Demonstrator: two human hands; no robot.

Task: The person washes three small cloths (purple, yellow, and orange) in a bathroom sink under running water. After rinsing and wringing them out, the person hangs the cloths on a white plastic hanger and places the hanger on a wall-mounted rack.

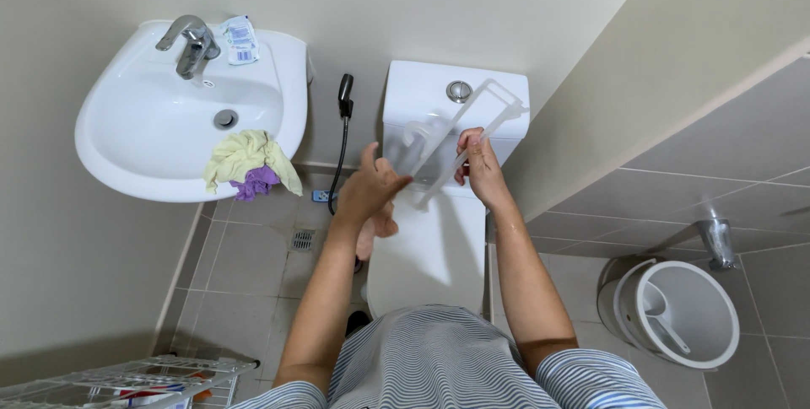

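I stand over a white toilet with its lid down. Both hands hold a clear plastic frame-shaped piece above the cistern. My right hand grips one of its long bars near the lower end. My left hand is on the frame's lower left part, where a rounded clear section sits. A round chrome flush button shows on the cistern top behind the frame.
A white basin with a chrome tap is at left, yellow and purple cloths on its rim. A black bidet sprayer hangs on the wall. A white bucket stands at right, a wire rack at bottom left.
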